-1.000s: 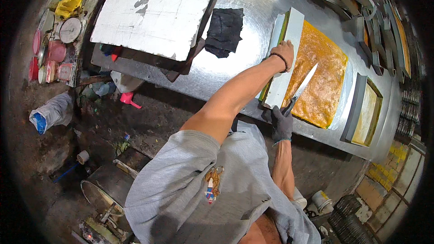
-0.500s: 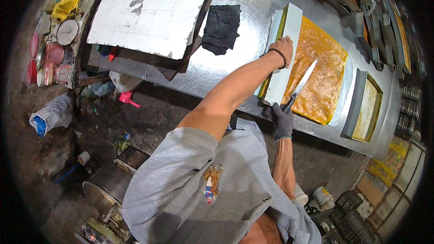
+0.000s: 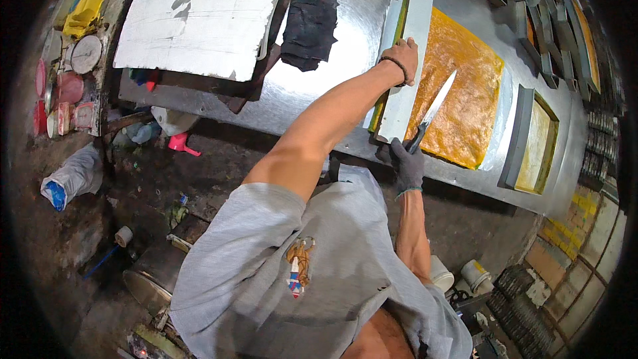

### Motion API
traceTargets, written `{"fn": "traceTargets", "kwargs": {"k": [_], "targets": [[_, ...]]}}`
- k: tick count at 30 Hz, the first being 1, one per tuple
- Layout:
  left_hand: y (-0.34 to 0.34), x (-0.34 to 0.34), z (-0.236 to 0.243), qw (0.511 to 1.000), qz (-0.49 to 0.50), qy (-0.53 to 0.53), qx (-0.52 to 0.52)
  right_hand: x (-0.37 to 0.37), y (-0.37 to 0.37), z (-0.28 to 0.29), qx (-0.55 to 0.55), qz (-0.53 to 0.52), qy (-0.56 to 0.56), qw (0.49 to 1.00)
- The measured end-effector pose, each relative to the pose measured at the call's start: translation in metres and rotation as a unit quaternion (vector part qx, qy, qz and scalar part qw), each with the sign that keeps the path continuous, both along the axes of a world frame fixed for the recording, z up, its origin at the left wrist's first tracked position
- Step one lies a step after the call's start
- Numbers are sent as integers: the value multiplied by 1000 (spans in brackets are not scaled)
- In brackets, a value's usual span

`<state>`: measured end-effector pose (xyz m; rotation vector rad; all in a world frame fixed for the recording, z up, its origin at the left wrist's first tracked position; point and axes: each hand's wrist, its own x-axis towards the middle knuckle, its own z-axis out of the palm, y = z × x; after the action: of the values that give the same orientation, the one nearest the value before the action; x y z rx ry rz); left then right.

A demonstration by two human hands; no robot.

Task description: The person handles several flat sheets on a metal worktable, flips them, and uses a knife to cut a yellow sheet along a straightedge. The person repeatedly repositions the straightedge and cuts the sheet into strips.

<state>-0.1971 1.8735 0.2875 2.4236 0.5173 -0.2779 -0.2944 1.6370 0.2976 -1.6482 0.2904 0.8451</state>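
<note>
My bare left hand [image 3: 403,58], with a dark bracelet at the wrist, has its fingers closed over a long pale grey bar [image 3: 407,109] along the left edge of an amber, glossy slab [image 3: 472,96]. A green-yellow strip [image 3: 380,112] shows beside the bar. In my gloved right hand [image 3: 405,161], at the bar's near end, is the black handle of a knife [image 3: 439,99]; its blade lies over the slab, pointing away from me. The slab rests on a pale sheet [image 3: 495,136] on the steel table [image 3: 335,110].
A white board [image 3: 193,20] and black cloth [image 3: 310,32] are left of the bar. A rectangular frame [image 3: 531,139] and stacked metal frames [image 3: 555,33] are at right. Tubs [image 3: 70,86] crowd a left shelf; a sack [image 3: 72,176] and buckets [image 3: 475,276] are below.
The whole view has shifted, so the table appears higher and farther left. Both hands keep much the same places on the bar and knife.
</note>
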Motion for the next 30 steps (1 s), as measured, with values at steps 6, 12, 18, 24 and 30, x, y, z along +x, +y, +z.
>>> {"fn": "traceTargets", "kwargs": {"k": [6,12,18,24,30], "targets": [[2,4,-2,1000,7,1,4,1,-4,-7,2,8,-6,1000],[1,4,-2,1000,11,-16,-11,5,-14,-30,15,-2,5,1000],[1,-1,1,1000,3,-15,-5,2,-3,-5,9,11,8,1000],[0,-1,-3,1000,2,-7,3,2,-1,-2,9,15,6,1000],[-2,-5,4,1000,12,-4,-11,3,-7,-12,-52,33,-33,998]]}}
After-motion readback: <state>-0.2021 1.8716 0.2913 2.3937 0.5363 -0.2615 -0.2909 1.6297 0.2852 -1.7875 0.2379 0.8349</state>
